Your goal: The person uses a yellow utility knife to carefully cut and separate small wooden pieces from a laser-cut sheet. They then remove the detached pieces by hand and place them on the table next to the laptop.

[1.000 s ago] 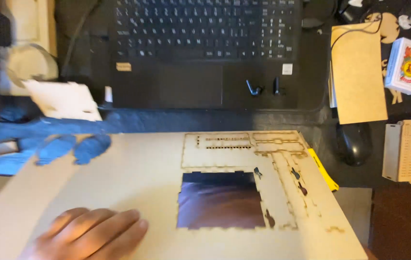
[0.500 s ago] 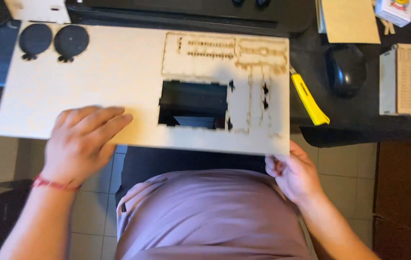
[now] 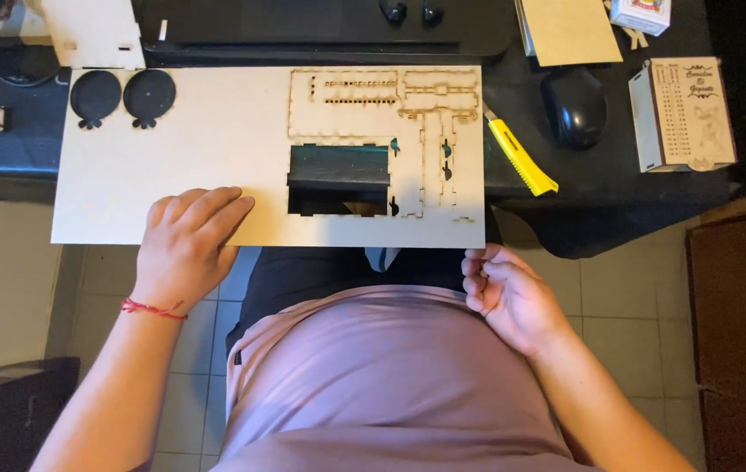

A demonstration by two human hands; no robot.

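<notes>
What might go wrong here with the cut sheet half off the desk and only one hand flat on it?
1. The wooden sheet overhangs the desk edge toward the lap; only the left hand presses it, while the right hand sits just below its corner, so it may tip or slide.
2. The thin strips beside the rectangular cut-out look fragile and could snap.
3. The yellow utility knife lies close beside the sheet and could be knocked.

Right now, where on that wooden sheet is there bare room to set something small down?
The wooden sheet is bare between the two round cutouts and the rectangular hole, above the left hand. Its right end is crowded with cut shapes, beside the yellow knife.
</notes>
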